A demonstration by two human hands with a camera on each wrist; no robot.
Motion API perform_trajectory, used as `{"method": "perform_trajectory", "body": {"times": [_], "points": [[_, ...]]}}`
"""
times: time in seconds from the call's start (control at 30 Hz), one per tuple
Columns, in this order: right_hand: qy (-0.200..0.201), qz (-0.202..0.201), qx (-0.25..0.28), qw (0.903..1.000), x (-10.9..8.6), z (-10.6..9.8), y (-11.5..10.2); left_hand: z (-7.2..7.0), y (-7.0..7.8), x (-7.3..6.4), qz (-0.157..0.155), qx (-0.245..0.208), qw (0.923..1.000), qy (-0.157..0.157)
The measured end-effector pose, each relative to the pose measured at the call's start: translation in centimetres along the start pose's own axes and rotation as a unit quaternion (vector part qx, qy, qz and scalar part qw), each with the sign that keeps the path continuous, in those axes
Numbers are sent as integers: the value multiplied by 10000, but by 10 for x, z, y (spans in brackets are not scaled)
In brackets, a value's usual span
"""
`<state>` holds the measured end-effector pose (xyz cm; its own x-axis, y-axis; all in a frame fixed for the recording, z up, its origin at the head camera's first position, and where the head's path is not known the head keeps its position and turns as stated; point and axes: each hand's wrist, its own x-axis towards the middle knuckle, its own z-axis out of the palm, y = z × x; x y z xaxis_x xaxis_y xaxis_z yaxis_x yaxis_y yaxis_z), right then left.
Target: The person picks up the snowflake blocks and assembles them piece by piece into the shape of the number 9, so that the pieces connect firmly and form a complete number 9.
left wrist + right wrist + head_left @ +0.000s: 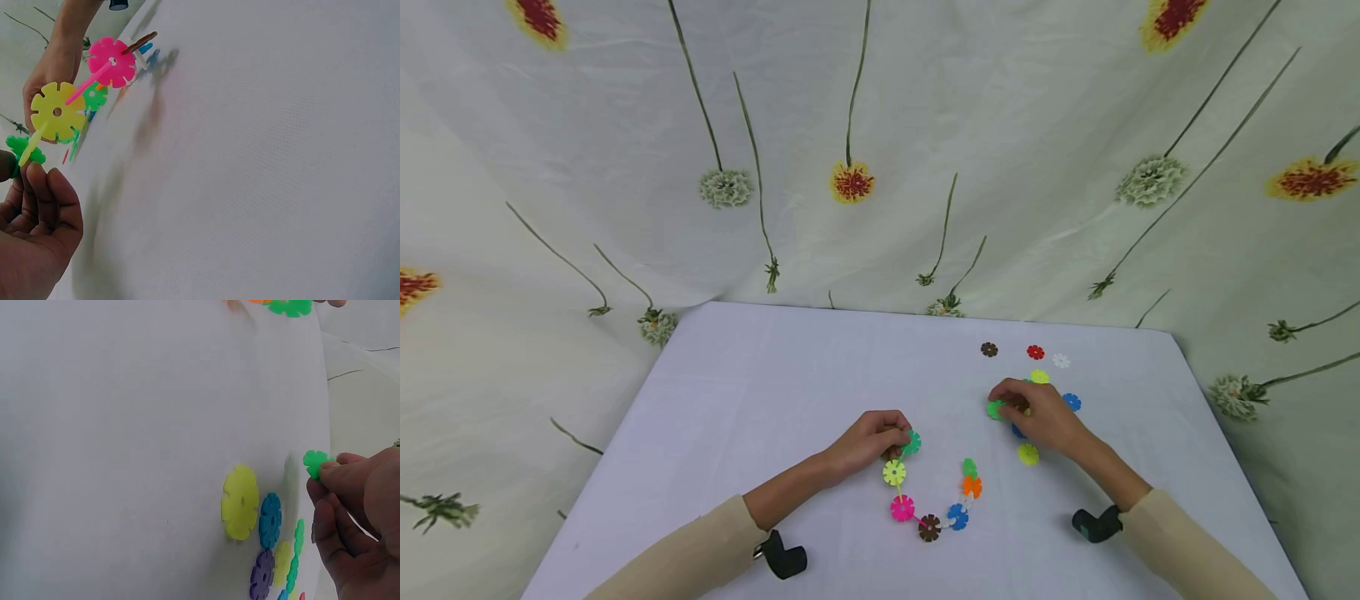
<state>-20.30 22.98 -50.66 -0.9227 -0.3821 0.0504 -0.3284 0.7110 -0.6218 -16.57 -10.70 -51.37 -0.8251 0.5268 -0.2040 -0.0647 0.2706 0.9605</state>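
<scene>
Head view: on the white bench [760,375] the left hand [868,442] pinches the teal end disc [912,442] of a curved chain [929,500] of slotted discs, while the right hand [1037,414] pinches a loose green disc [994,409] beside the spare pile [1037,375]. Left wrist view: fingers [44,200] curl by the chain's end. Right wrist view: fingertips [331,472] clamp the green disc. Judged step: fetching the next link; next, its slot must meet the chain's end.
</scene>
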Motion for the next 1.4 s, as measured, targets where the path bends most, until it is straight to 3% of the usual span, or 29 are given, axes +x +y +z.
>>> {"method": "perform_trajectory", "body": {"times": [0.37,0.8,1.4], "points": [[49,-260,756,9968,0,13,-27,0,0,-1,-18,60,9999,120],[-349,-405,1567,9862,0,34,-56,3,-1,1,-3,95,9999,134],[-246,-908,1837,9785,2,53,-75,1,0,1,-24,-56,9999,147]]}}
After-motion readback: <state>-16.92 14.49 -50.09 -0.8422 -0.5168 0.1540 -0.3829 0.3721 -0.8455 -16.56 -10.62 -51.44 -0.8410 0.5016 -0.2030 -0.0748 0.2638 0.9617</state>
